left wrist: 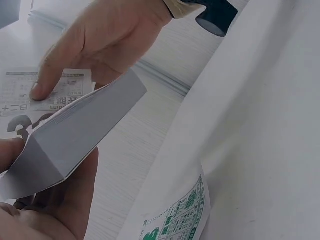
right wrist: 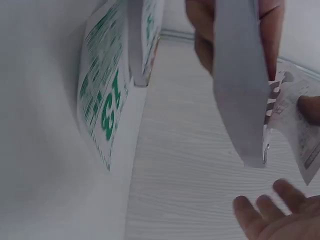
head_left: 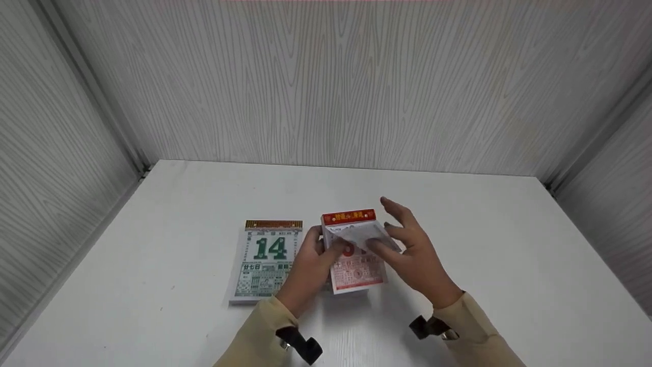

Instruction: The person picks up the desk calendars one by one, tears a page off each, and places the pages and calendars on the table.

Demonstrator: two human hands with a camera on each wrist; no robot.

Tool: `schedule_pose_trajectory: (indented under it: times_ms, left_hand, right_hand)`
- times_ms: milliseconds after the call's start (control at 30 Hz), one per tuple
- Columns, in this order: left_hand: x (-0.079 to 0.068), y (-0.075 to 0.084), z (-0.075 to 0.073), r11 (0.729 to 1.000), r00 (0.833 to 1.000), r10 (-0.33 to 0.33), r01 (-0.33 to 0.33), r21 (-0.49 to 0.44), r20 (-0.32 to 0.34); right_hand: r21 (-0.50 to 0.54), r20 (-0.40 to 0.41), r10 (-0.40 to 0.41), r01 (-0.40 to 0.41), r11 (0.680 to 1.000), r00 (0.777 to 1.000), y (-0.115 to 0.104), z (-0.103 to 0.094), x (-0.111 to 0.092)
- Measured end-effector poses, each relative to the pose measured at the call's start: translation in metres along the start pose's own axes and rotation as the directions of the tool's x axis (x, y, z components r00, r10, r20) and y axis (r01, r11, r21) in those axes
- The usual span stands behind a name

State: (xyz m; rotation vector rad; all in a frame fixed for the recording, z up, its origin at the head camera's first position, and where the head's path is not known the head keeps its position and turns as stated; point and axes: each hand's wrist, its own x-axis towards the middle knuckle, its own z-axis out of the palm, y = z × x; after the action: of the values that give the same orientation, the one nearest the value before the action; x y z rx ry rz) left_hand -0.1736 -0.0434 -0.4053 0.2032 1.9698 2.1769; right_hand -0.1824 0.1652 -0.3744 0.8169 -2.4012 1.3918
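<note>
My left hand (head_left: pixel 311 265) grips a thick tear-off calendar (head_left: pixel 356 278) with a red header by its left side, thumb on the front. A thin page (right wrist: pixel 300 115) is lifted and bent over on its front. The thumb of my right hand (head_left: pixel 415 255) presses on that page, while its other fingers are spread apart from it in the right wrist view. Beside my left hand, a second calendar (head_left: pixel 262 280) with a green 14 lies on the table, partly covered by the hand. A green-printed sheet (right wrist: pixel 102 85) lies below the held calendar.
The white tabletop (head_left: pixel 153 244) surrounds the calendars. Wood-grain panels (head_left: pixel 326 81) stand at the back and at both sides. Both wrists wear dark camera straps over beige sleeves (head_left: pixel 260 331).
</note>
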Motion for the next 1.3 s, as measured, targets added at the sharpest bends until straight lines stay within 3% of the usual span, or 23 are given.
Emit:
schedule_pose_trajectory:
  times_ms: [100, 167, 367, 567, 700, 867, 967, 1167, 1300]
  left_hand:
    - [-0.001, 0.002, 0.0, 1.0, 1.0, 0.004, -0.004, -0.007, 0.026]
    - [-0.001, 0.003, 0.0, 1.0, 0.999, 0.011, -0.01, -0.025, 0.049]
    - [-0.001, 0.004, 0.001, 0.997, 0.994, 0.029, -0.021, -0.076, 0.102]
    - [-0.003, 0.003, 0.001, 0.999, 0.99, 0.041, -0.042, 0.003, 0.136]
    - [-0.004, 0.002, 0.004, 0.998, 0.994, 0.02, -0.027, 0.063, 0.105]
    - [-0.005, 0.002, 0.006, 0.997, 1.0, -0.005, 0.005, 0.07, 0.001]
    - [-0.005, 0.002, 0.006, 0.998, 0.999, -0.002, 0.005, 0.058, -0.039]
    - [-0.006, 0.003, 0.005, 1.0, 0.999, -0.018, 0.018, -0.004, -0.04]
    - [-0.005, 0.003, 0.003, 1.0, 0.999, -0.008, 0.009, 0.026, -0.038]
  right_hand:
    - [0.168, 0.022, 0.171, -0.173, 0.971, 0.985, -0.003, -0.001, 0.001]
    - [0.229, 0.017, 0.234, -0.231, 0.946, 0.972, -0.01, -0.002, 0.002]
    - [0.204, -0.076, 0.266, -0.246, 0.948, 0.961, -0.033, -0.007, 0.005]
    - [0.182, -0.118, 0.32, -0.296, 0.938, 0.94, -0.033, -0.011, 0.004]
    - [0.201, -0.111, 0.351, -0.325, 0.924, 0.93, -0.023, -0.013, 0.002]
    - [0.206, -0.126, 0.372, -0.343, 0.917, 0.919, 0.0, -0.011, 0.001]
    - [0.183, -0.138, 0.36, -0.333, 0.925, 0.923, 0.002, -0.009, 0.0]
    - [0.136, -0.141, 0.294, -0.276, 0.952, 0.945, 0.002, -0.009, 0.0]
    - [0.079, -0.097, 0.259, -0.252, 0.964, 0.961, 0.005, -0.01, 0.0]
